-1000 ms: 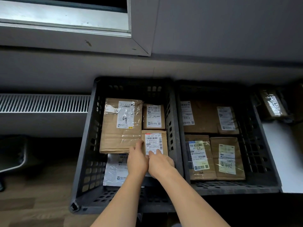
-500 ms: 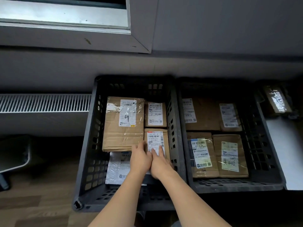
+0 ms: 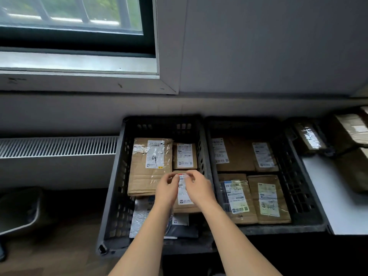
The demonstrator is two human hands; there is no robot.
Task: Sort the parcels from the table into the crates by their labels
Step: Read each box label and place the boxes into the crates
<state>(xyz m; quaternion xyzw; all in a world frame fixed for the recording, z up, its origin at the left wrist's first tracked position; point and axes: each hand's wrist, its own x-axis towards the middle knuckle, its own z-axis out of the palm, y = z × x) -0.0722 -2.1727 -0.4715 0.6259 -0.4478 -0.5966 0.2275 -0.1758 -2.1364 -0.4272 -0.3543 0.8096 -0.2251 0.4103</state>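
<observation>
Both hands slid from the parcel's [image 3: 183, 196] near end to its far edge. Left hand [image 3: 166, 191] and right hand [image 3: 199, 188] curl there, can't tell if they're gripping. It lies near-right in the left crate [image 3: 112, 196], probably placed.

1. The scene is dim; daylight enters through the window [image 3: 71, 14] at top left, the brightest area and slightly washed out.
2. The crates [image 3: 119, 186] sit in shade, and the right one is darker, its far corners almost black.
3. Tape on the taped parcel [image 3: 309, 136] at far right throws white glare.
4. The desk [image 3: 338, 196] shows as a pale patch.
5. Motion blur smears the fingers of the left grip [image 3: 167, 189] and right grip [image 3: 198, 186] at the small parcel [image 3: 185, 208].
6. Label print is soft, and straight lines bend toward the edges.
</observation>
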